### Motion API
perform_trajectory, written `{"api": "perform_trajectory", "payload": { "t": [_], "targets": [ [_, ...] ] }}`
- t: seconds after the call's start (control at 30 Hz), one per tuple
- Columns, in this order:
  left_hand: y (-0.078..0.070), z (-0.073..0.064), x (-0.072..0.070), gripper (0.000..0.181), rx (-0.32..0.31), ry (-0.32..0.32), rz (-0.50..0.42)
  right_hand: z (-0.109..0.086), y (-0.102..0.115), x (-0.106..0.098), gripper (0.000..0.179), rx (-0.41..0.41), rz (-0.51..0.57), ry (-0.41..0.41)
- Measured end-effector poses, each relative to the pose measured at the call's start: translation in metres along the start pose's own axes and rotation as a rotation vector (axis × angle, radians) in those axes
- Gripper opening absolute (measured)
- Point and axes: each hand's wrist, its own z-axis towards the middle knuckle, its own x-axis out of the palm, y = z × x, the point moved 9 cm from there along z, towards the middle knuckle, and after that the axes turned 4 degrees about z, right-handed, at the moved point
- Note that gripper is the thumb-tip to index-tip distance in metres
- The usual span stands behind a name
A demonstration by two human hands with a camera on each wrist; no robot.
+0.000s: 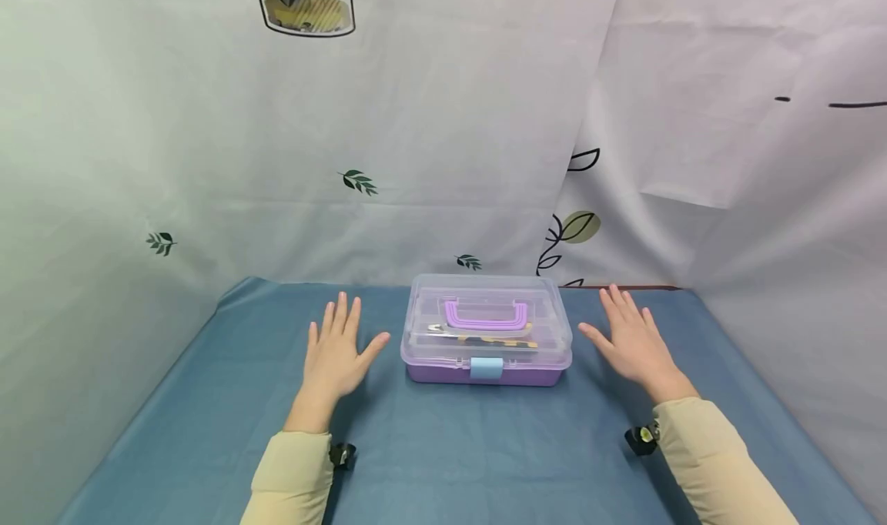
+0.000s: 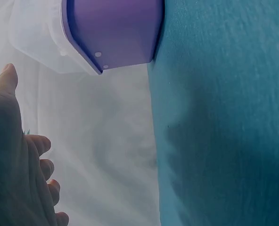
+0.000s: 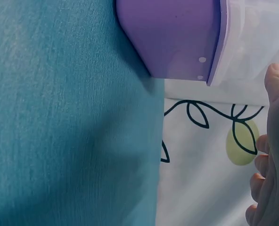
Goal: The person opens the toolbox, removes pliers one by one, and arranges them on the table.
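Observation:
A plastic storage box with a purple base and a clear lid rests near the back of the table, lid closed. On top lies a purple carry handle, folded flat, and a light blue latch sits at the front. Through the lid show some thin items, one with a black and tan pattern; their kind is unclear. My left hand is spread palm down, left of the box and apart from it. To the box's right, my right hand has its fingers spread too, touching nothing. Both wrist views show the purple base beyond the thumb.
Blue cloth covers the table. Pale fabric walls printed with leaves stand behind and on both sides. Each wrist carries a small black device, one beside the left sleeve and one beside the right sleeve.

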Motion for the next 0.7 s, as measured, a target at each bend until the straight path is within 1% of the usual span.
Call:
{"api": "perform_trajectory", "payload": {
  "t": [0.17, 0.47, 0.7],
  "targets": [
    [-0.0012, -0.0003, 0.001, 0.092, 0.002, -0.001, -0.009, 0.0016, 0.0019, 0.0006, 0.09, 0.004, 0.005, -0.006],
    [-0.0044, -0.0028, 0.0032, 0.091, 0.011, -0.012, -0.016, 0.0017, 0.0045, 0.0052, 0.088, -0.002, 0.025, 0.006],
    [-0.0078, -0.0001, 0.0032, 0.091, 0.013, -0.009, -0.038, 0.0035, 0.0067, 0.0058, 0.085, -0.012, 0.044, 0.0]
  ]
}}
